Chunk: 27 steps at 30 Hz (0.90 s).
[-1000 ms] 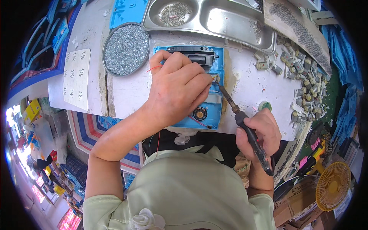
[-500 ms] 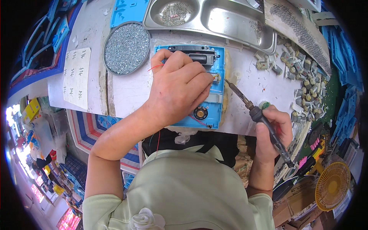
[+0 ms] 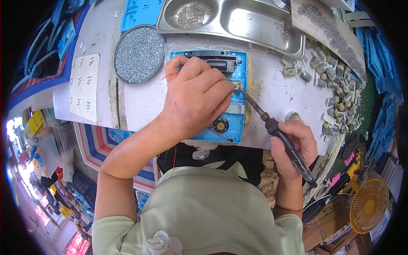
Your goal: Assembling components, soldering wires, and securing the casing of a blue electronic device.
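A blue plastic housing (image 3: 239, 123) lies on the bench, with a black compartment part (image 3: 219, 64) at its far end and a small round speaker (image 3: 221, 125) nearer me. My left hand (image 3: 196, 91) is closed over its left side, fingertips pinched near a small part in the housing's middle. A thin red wire (image 3: 170, 75) runs out from between the fingers; the fingertips' grip is partly hidden. In my right hand (image 3: 294, 146) is a soldering iron (image 3: 278, 131), slanting left, its tip beside the left fingertips at the small part. Whether it touches is unclear.
Left of the housing stands a round dish (image 3: 139, 54) of small metal screws. Beyond it lies a metal tray (image 3: 250, 23) with small parts. Several small motors (image 3: 340, 97) are heaped at right. A green round thing (image 3: 291, 115) sits by my right hand. A marked paper (image 3: 85, 87) lies left.
My right hand has moved left and slightly toward the far side, bringing the soldering iron's tip onto or close to the small part. My left hand stays nearly still.
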Available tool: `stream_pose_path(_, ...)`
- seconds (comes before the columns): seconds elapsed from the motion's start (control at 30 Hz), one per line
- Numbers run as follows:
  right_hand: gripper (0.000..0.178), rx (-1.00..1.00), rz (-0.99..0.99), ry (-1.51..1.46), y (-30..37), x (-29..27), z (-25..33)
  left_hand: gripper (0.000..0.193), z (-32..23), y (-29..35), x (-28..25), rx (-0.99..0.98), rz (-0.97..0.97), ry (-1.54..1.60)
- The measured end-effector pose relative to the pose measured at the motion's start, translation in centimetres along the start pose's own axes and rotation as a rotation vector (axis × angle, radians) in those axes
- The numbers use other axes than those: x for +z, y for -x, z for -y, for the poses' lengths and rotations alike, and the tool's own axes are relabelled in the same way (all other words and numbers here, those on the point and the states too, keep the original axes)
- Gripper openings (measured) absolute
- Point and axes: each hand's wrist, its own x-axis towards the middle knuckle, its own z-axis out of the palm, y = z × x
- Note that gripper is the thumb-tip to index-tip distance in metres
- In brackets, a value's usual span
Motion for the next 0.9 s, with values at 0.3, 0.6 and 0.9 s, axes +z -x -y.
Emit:
stream_pose_path(0.3,0.028,-0.071,0.081,0.072,-1.1,-0.5,0.5,0.024,0.0,0.1,0.2,0.0,-0.013,0.0)
stream_pose_path(0.6,0.03,-0.058,-0.031,-0.011,-0.1,-1.3,-0.1,0.023,0.0,0.0,0.1,0.004,-0.011,0.002)
stream_pose_path(0.9,0.03,-0.059,-0.033,0.013,-0.1,-1.4,0.0,0.024,-0.2,0.0,0.0,-0.002,-0.002,-0.016)
